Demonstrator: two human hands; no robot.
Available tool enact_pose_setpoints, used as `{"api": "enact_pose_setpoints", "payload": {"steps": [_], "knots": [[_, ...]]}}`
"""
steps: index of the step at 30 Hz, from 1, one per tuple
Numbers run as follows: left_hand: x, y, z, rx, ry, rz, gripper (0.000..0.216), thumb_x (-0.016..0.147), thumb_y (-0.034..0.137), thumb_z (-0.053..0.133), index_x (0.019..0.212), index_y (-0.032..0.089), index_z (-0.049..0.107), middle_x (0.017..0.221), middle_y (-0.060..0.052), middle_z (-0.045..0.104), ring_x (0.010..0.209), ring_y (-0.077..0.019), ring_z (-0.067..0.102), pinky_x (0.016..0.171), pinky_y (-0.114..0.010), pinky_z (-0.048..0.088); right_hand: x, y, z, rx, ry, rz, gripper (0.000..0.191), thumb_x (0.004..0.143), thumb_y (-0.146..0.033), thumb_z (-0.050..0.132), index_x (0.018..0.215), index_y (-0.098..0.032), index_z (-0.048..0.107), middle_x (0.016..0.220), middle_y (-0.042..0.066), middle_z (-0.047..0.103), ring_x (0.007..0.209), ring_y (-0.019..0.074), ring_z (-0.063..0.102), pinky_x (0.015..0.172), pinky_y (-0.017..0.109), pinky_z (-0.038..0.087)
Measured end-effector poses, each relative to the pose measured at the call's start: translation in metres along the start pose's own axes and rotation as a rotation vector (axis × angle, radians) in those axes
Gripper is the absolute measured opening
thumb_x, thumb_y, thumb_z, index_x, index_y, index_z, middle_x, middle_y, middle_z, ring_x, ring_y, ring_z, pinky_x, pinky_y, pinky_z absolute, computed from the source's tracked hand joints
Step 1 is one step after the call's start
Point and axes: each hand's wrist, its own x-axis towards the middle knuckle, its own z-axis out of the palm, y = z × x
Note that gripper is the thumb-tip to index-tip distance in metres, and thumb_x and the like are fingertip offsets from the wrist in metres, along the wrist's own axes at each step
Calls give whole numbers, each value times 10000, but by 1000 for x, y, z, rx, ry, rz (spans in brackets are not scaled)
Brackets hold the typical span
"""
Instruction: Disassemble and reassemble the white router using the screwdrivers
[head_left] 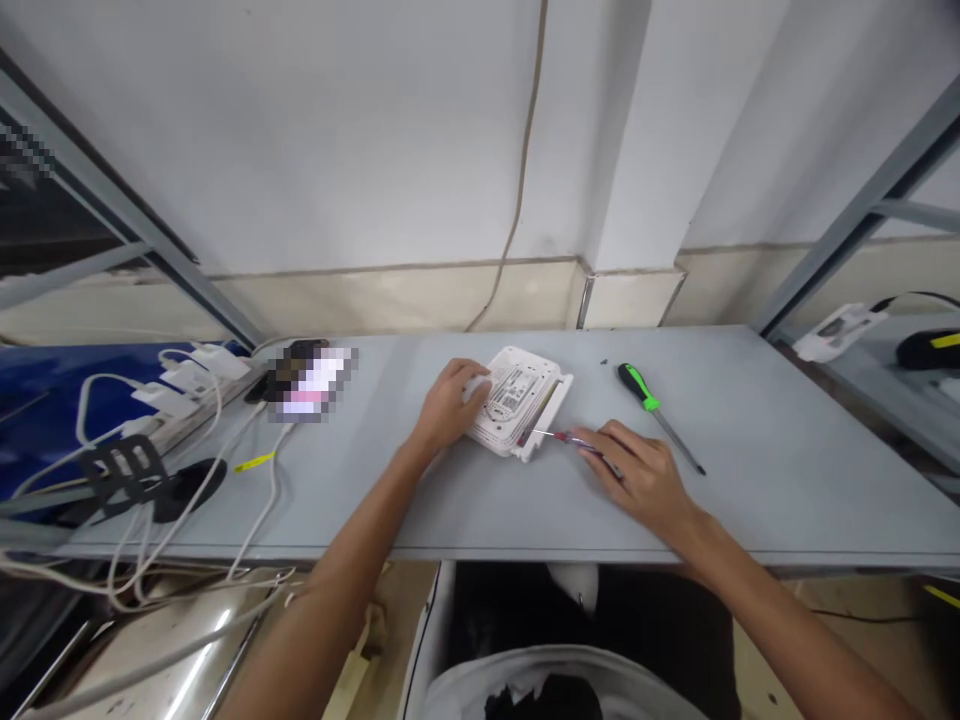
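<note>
A white plastic device (517,400), label side up, lies on the grey table (750,440). My left hand (448,405) rests on its left edge, fingers curled over it. My right hand (641,475) is closed around a thin red-handled tool (564,437) whose metal tip pokes into the device's near right edge, where the casing is parted.
A green-and-black screwdriver (654,408) lies to the right of the device, with small dark screws (604,362) beyond it. At the left are a power strip with white plugs (187,385), white cables (150,520) and a blurred object (311,380). Metal frame posts flank the table.
</note>
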Motion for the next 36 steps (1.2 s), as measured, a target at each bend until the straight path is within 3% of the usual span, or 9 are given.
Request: {"api": "enact_pose_setpoints", "payload": {"steps": [7,21,29,33,36], "knots": [[-6,0,15,-208,66,-57,225,975,302,599,1153,234,719,1216,-70,723,1141,-234,688,1033,-410,546,2,3,-3,15,-39,-17,200,1030,-169,629,1196,-116,729,867,37,656,664,105,590,580,256,444],[-5,7,20,-178,83,-74,206,961,236,600,1133,230,713,1204,-70,736,1112,-235,686,1045,-416,534,23,-10,-19,-191,-95,-184,173,1031,-196,629,1128,-113,746,775,33,646,577,118,456,536,295,354],[-5,8,18,-190,82,-64,220,973,268,590,1141,221,724,1207,-79,733,1106,-235,684,1053,-416,531,25,-31,-23,-305,-146,-154,244,972,-59,619,1158,-151,747,774,8,629,593,114,477,559,291,313],[-5,5,17,-176,70,-45,243,967,292,590,1161,227,720,1213,-80,725,1133,-242,686,1053,-416,533,25,-41,-20,-294,-149,-131,160,1019,-162,620,1098,-98,744,725,7,648,583,114,556,538,299,314],[-6,4,15,-161,54,-40,259,965,322,586,1174,232,709,1198,-77,724,1145,-251,683,1063,-423,531,21,-46,-14,-253,-107,-60,224,1059,-245,591,1004,-95,748,641,-5,651,504,106,554,512,296,303]]}}
